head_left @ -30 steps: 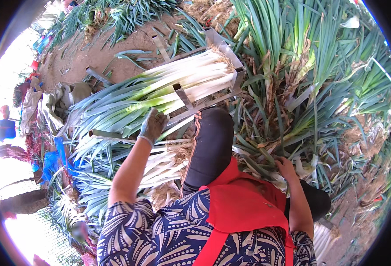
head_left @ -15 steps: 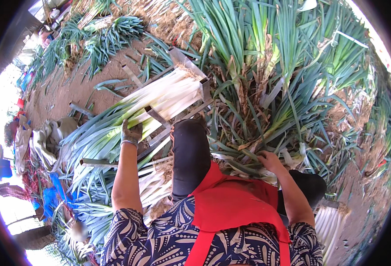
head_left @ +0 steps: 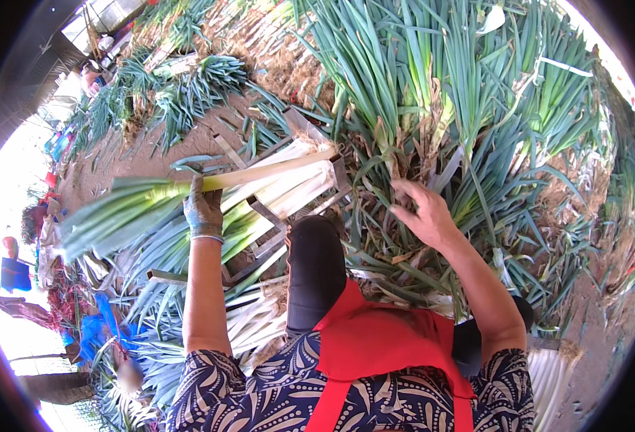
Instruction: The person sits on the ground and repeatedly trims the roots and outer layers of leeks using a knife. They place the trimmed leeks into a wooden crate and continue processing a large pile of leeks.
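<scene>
My left hand [head_left: 203, 210], in a thin grey glove, is closed round a leek [head_left: 270, 171]. That leek lies over the other leeks, its white root end to the right and its blurred green leaves fanning left. Beneath it, a bundle of leeks [head_left: 299, 189] rests in a metal rack [head_left: 340, 173], white ends against the rack's right side. My right hand [head_left: 427, 214] is bare, thumb and fingers apart, with nothing in it. It hovers before the tall upright leeks [head_left: 422, 93] and above loose leaves.
More leeks [head_left: 256, 317] lie beside my left knee. Another white-stemmed bundle [head_left: 548, 378] is at lower right. Leek piles [head_left: 195, 93] and bare soil [head_left: 126, 162] are at far left. Blue plastic [head_left: 97, 327] lies at left.
My left hand has risen slightly and now holds a leek across the bundle. My right hand has moved up and forward from the loose leaves, its fingers spreading. The view has shifted a little.
</scene>
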A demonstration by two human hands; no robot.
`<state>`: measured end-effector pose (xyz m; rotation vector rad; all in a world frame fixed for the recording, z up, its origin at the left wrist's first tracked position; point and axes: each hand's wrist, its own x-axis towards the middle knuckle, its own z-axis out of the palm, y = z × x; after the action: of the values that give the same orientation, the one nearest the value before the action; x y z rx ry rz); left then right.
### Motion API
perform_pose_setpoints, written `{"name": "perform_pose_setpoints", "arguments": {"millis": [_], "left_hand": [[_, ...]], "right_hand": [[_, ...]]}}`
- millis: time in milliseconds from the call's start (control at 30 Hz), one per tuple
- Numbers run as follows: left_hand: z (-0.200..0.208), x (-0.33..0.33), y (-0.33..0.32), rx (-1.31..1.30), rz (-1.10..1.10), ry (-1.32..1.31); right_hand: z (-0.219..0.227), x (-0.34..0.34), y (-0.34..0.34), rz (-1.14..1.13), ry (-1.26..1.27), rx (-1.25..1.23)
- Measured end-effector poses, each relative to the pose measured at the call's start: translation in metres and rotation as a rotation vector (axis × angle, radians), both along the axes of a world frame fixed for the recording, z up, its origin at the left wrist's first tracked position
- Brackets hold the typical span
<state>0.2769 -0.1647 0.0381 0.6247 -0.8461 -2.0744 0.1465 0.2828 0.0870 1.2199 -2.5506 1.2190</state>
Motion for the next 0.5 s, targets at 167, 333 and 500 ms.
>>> {"name": "perform_pose_setpoints", "arguments": {"millis": [167,333,500], "left_hand": [[0.099,-0.033,0.1,-0.613,-0.061,-0.027],[0.166,-0.063,0.181,-1.216,-0.221,-0.282],[0.209,-0.096,0.236,-1.104,-0.634,0.047]], "right_hand": [[0.049,0.0,-0.071,0.085,0.327,-0.043],[0.063,-0.003,-0.11,0.053,0.264,-0.156],[0.068,-0.008,-0.084,0.027,0.121,-0.543]]}}
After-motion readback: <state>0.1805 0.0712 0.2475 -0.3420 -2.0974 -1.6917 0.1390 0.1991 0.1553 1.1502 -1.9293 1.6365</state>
